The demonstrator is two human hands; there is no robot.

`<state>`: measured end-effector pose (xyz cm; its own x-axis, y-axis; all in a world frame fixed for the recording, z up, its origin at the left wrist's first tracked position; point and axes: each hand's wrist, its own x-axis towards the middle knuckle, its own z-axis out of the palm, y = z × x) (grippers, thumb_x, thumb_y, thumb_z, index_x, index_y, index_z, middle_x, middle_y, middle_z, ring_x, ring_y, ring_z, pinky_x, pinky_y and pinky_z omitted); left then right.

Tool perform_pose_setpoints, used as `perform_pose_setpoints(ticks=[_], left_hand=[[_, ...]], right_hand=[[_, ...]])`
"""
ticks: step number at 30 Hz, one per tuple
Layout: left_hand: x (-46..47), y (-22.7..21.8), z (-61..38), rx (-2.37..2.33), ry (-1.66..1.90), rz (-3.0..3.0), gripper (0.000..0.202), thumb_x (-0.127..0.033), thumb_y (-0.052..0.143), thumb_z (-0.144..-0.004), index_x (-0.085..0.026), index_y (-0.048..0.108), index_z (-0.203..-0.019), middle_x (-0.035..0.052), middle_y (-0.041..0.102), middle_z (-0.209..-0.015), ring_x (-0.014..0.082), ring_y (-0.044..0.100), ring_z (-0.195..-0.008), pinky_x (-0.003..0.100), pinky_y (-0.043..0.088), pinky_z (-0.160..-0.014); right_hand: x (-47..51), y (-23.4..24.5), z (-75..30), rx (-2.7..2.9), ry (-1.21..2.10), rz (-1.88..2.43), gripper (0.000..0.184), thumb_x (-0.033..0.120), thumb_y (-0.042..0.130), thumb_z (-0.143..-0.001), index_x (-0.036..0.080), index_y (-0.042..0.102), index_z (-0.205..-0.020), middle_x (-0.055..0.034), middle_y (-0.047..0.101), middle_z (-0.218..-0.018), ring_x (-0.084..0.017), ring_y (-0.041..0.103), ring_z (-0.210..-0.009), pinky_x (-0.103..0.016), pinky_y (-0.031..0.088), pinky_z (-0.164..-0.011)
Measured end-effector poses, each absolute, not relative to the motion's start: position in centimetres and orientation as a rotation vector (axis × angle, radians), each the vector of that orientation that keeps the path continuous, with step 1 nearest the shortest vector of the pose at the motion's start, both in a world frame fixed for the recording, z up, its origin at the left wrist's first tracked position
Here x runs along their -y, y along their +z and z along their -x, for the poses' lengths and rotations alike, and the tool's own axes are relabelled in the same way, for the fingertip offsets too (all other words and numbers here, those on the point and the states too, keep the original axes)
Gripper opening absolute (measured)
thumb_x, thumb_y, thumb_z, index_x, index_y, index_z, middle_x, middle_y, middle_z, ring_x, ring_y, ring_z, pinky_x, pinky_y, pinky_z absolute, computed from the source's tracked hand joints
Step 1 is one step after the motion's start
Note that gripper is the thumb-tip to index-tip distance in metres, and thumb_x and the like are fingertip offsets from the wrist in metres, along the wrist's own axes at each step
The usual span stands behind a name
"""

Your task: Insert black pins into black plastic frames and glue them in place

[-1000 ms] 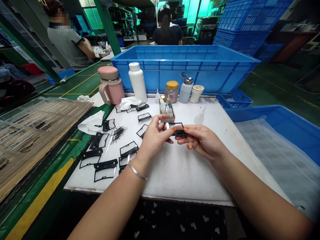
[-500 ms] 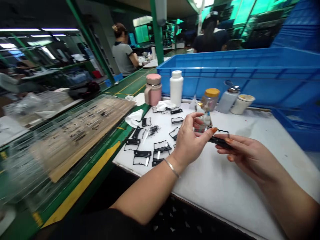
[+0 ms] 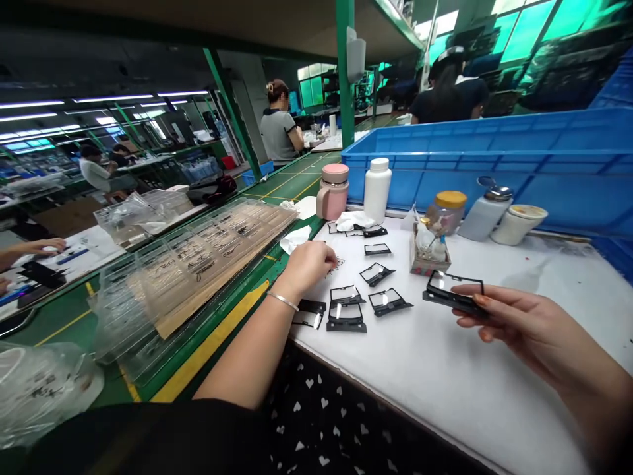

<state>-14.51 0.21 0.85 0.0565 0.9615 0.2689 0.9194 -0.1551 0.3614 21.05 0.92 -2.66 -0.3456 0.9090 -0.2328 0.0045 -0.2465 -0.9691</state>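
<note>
My right hand (image 3: 509,316) grips a black plastic frame with a clear window (image 3: 452,290) by its right end, held tilted above the white work surface. At the left, my left hand (image 3: 311,264) has its fingers curled together and pointing down at a pile of thin black pieces (image 3: 339,262). The hand hides most of that pile and whatever is at its fingertips. Several like frames (image 3: 346,316) lie about on the white board (image 3: 425,369), some overlapping. One frame (image 3: 309,315) is partly covered by my left wrist.
Behind the frames stand a pink mug (image 3: 333,194), a white bottle (image 3: 378,191), a small box (image 3: 429,257), a yellow-lidded jar (image 3: 448,211) and a pump bottle (image 3: 487,214). A blue crate (image 3: 494,175) borders the back. Clear divided trays (image 3: 198,264) lie left. Other people sit beyond.
My left hand has left the frame held by my right hand and moved left to the pile of thin black pieces. The right hand still holds the frame. The view has shifted left.
</note>
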Motion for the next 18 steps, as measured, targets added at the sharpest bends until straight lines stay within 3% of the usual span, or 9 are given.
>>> perform_pose_setpoints(ticks=[6,10,18], left_hand=[[-1.5,-1.7,14.8,-2.069,0.379,-2.255,0.020,-0.009,0.059,-0.072,-0.019,0.076,-0.078,0.0092,0.071,-0.086,0.0238,0.064,-0.086,0.030,0.048,-0.078],[-1.9,-1.8,14.2,-2.081,0.287,-2.258,0.022,-0.009,0.055,-0.074,-0.016,0.075,-0.081,0.0117,0.070,-0.088,0.0253,0.065,-0.088,0.033,0.049,-0.081],[-2.0,-1.2,14.8,-1.998,0.444,-2.202,0.017,-0.012,0.056,-0.079,-0.019,0.071,-0.083,0.0079,0.071,-0.091,0.0228,0.064,-0.087,0.031,0.047,-0.082]], right_hand=[[-0.6,-2.6,-20.8,1.296,1.659,1.165,0.036,0.042,0.085,-0.073,0.025,0.078,-0.105,-0.0208,0.068,-0.098,-0.024,0.069,-0.084,-0.018,0.051,-0.053],[-0.5,-2.9,-20.7,1.266,1.599,1.233,0.053,0.048,0.089,-0.066,0.022,0.076,-0.110,-0.0160,0.069,-0.097,-0.024,0.068,-0.085,-0.016,0.053,-0.053],[-0.6,-3.0,-20.7,1.267,1.621,1.243,0.059,0.051,0.090,-0.064,0.020,0.074,-0.112,-0.0139,0.069,-0.095,-0.022,0.068,-0.082,-0.016,0.054,-0.054]])
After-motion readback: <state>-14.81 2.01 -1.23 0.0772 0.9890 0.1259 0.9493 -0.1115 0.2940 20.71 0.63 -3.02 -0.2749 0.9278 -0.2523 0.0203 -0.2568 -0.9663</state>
